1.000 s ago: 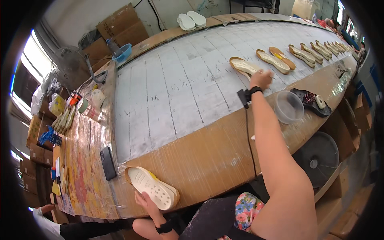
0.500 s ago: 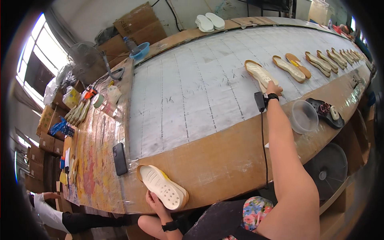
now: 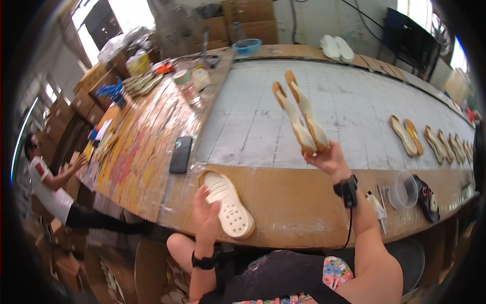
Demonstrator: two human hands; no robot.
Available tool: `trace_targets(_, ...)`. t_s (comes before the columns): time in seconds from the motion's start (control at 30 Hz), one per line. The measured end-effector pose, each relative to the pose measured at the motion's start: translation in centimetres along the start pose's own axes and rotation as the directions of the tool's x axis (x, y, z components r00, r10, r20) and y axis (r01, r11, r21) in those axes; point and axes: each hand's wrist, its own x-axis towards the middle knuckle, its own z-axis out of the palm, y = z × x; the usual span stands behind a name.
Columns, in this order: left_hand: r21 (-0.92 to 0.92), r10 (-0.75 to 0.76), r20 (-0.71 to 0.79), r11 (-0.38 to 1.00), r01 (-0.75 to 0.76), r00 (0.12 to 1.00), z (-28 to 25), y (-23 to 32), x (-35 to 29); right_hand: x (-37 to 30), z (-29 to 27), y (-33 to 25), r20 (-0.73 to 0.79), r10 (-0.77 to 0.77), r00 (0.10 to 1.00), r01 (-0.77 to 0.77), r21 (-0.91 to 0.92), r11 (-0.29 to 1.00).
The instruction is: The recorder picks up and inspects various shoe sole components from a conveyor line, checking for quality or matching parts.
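My right hand (image 3: 329,161) is raised over the white-covered table, its fingers closed round one end of a pair of shoe soles (image 3: 310,121). These are cream with tan ends, held on edge side by side and pointing up and away. On the brown near border lies a cream shoe sole (image 3: 234,215) with slots, round holes and a tan rim; whether another lies under it I cannot tell. Beside its left edge my left hand (image 3: 206,218) is lifted, fingers apart, holding nothing.
A phone (image 3: 180,154) lies left of the sole. At right stand a clear plastic tub (image 3: 403,190), a dark shoe-shaped piece (image 3: 428,200) and a row of soles (image 3: 403,136). A blue basin (image 3: 246,47) and white soles (image 3: 336,48) sit at the back. Another person (image 3: 50,187) is at left.
My right hand has lifted the soles from the right of the table and brought them left, turned on edge. My left hand has let go of the near sole. The view has swung right.
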Motion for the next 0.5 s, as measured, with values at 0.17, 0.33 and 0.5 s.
trace_targets(0.17, -0.322, -0.056, 0.099, 0.943, 0.085, 0.994, 4.3, 2.7, 1.7, -2.4, 6.8, 7.9, 0.228, 0.298, 0.927, -0.268, -0.155, 0.951)
trace_targets(0.33, -0.587, -0.145, -0.188, 0.810, 0.007, 0.971, 5.2, 4.2, 2.6, -3.8, 11.6, 12.3, 0.332, -0.043, 0.942, 0.282, -0.718, 0.637)
trace_targets(0.5, -0.842, -0.190, -0.120, 0.539, 0.002, 0.975, 3.9, 2.7, 2.5, -5.6, 13.2, 15.9, 0.757, -0.265, 0.597, 0.785, -0.619, -0.001)
